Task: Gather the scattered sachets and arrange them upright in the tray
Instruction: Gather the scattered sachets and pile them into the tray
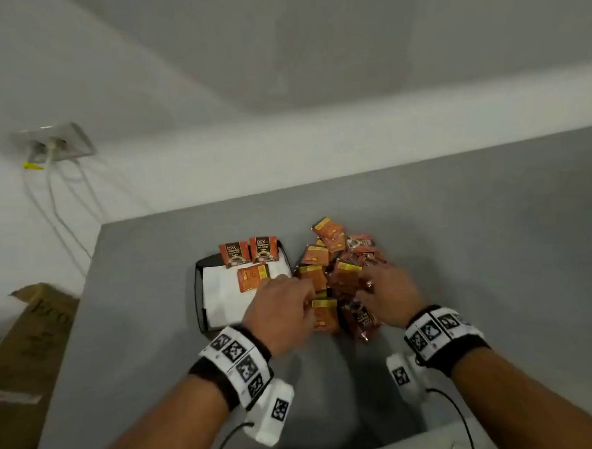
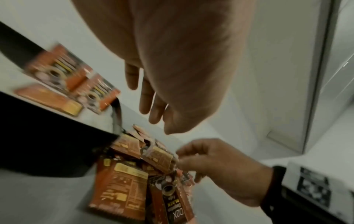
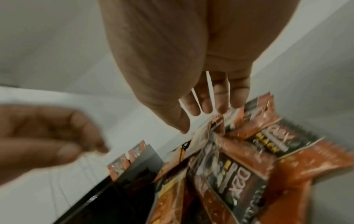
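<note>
A black tray lined with white paper sits left of centre on the grey table. Two orange-and-black sachets stand upright against its far wall, and a third lies flat on the paper. A loose pile of sachets lies just right of the tray. My left hand hovers over the tray's near right corner, fingers hanging relaxed and empty. My right hand is on the pile, spread fingertips touching sachet tops; whether they pinch one is hidden.
The table's left edge runs close to the tray, with a brown cardboard box on the floor beyond it. A wall socket with white cables is at the far left. A white block sits at the near edge.
</note>
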{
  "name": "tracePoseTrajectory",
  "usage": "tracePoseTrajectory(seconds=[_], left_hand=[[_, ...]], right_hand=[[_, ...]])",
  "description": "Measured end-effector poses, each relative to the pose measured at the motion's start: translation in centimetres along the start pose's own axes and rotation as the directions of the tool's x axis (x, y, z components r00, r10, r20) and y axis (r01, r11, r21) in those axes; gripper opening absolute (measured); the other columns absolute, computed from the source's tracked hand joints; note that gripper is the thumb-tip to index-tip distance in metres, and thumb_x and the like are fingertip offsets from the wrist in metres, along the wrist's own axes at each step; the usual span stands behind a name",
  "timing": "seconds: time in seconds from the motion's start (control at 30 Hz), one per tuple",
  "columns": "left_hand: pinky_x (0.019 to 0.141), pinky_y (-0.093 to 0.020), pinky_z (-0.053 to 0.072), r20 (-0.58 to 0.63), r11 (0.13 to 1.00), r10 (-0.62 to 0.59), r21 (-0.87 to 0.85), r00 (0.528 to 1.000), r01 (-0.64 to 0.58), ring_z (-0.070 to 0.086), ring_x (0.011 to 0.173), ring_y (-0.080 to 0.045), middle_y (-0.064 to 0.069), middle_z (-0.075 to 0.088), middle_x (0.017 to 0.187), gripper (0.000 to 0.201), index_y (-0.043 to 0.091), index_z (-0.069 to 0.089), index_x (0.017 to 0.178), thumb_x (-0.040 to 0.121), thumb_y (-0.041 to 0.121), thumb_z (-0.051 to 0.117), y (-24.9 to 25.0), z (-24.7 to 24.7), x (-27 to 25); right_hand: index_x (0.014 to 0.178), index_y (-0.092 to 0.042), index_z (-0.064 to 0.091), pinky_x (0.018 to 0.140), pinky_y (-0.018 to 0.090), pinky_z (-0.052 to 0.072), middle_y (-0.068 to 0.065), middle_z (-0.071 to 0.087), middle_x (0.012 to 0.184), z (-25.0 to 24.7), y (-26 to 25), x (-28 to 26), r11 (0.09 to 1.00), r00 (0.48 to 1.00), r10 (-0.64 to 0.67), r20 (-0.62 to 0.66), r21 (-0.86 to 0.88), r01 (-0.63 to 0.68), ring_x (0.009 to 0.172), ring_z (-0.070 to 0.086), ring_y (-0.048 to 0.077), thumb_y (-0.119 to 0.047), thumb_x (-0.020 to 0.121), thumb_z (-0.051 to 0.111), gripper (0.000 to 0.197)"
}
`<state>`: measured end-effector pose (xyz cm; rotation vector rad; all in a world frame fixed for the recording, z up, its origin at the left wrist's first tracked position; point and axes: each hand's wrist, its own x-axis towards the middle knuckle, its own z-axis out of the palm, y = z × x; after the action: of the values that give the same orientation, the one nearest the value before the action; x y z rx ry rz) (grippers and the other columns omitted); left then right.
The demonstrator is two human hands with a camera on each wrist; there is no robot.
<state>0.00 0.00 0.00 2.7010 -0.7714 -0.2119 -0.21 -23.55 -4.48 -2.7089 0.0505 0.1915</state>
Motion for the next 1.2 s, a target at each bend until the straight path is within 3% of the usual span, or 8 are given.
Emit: tracePoseTrajectory(seconds=[0.13,0.23,0.33,0.6,0.8,0.9,1.0,1.2], left_hand=[[0.096,-0.039,0.036,0.071,0.984,-0.041,0.175,0.997,0.028,0.057,0.1,-0.024,0.001,0.063,0.097,0.016,0.022,0.05,0.093,0.078,0.02,0.056,2.7,1.0,5.6],[0.114,-0.048,0.022,0.133,0.954,-0.121,0.289,0.984,0.078,0.05,0.123,-0.029,-0.008,0.062,0.125,0.049,0.015,0.049,0.128,0.08,0.016,0.059,2.4,2.7,7.6],[0.12,-0.055,0.007,0.14,0.943,-0.194,0.298,0.971,0.146,0.043,0.135,-0.032,-0.01,0.055,0.14,0.053,0.015,0.041,0.137,0.085,0.006,0.05,2.1,3.4,8.5],[0.115,-0.055,0.019,0.12,0.941,-0.192,0.306,0.974,0.148,0.056,0.118,-0.03,-0.005,0.066,0.12,0.043,0.022,0.045,0.128,0.087,0.011,0.051,1.1,3.9,8.5],[0.097,-0.042,0.034,0.01,0.965,-0.207,0.167,0.978,0.202,0.061,0.09,-0.021,0.007,0.063,0.087,0.015,0.03,0.049,0.092,0.086,0.016,0.052,0.7,2.8,9.0],[0.102,-0.046,0.039,0.113,0.978,-0.198,0.096,0.974,0.188,0.063,0.094,-0.023,0.005,0.064,0.092,0.007,0.032,0.053,0.095,0.09,0.029,0.058,1.0,1.9,9.2],[0.099,-0.045,0.046,0.196,0.981,-0.183,0.091,0.963,0.168,0.064,0.104,-0.027,-0.001,0.069,0.11,0.029,0.028,0.059,0.122,0.095,0.037,0.056,1.0,0.9,9.5],[0.097,-0.045,0.045,0.334,0.969,-0.231,0.162,0.914,0.185,0.061,0.09,-0.022,0.002,0.066,0.091,0.015,0.018,0.064,0.088,0.089,0.029,0.054,1.0,-0.2,11.1]], right_hand=[[0.131,-0.014,0.055,0.106,0.041,0.042,0.009,0.052,0.133,1.4,-1.5,2.2,0.996,0.999,0.025,0.023,-0.082,-0.023,0.125,0.049,0.033,-0.033,0.086,0.069,0.05],[0.138,-0.016,0.046,0.106,0.044,0.041,0.012,0.042,0.138,2.7,-1.6,2.8,0.989,0.995,0.099,0.013,-0.108,-0.097,0.128,0.042,0.038,-0.033,0.088,0.066,0.056],[0.132,-0.015,0.049,0.105,0.044,0.041,0.013,0.042,0.135,3.4,-1.6,3.4,0.987,0.989,0.143,-0.041,-0.074,-0.146,0.127,0.041,0.037,-0.03,0.089,0.064,0.048],[0.092,-0.023,0.068,0.09,0.04,0.053,0.0,0.069,0.1,1.2,-0.2,4.1,0.987,0.978,0.097,-0.182,0.145,-0.071,0.098,0.06,0.022,-0.022,0.093,0.061,0.007],[0.103,-0.02,0.063,0.049,0.004,0.041,-0.006,0.064,0.097,-4.4,2.0,4.1,0.871,0.956,0.271,-0.11,0.45,-0.195,0.067,0.06,0.002,-0.012,0.081,0.078,0.028],[0.108,-0.021,0.067,0.064,0.014,0.049,-0.008,0.068,0.103,-3.9,1.4,4.3,0.902,0.983,0.18,0.042,0.392,-0.182,0.088,0.065,0.006,-0.014,0.074,0.084,0.039],[0.116,-0.022,0.069,0.083,0.021,0.048,-0.005,0.069,0.115,-1.3,0.5,4.9,0.976,0.992,0.074,0.098,0.196,-0.092,0.102,0.063,0.012,-0.013,0.081,0.076,0.036],[0.131,-0.016,0.056,0.105,0.034,0.042,0.007,0.051,0.129,2.0,-0.6,4.7,0.997,0.989,0.043,0.143,0.064,-0.052,0.12,0.052,0.025,-0.017,0.087,0.069,0.046]])
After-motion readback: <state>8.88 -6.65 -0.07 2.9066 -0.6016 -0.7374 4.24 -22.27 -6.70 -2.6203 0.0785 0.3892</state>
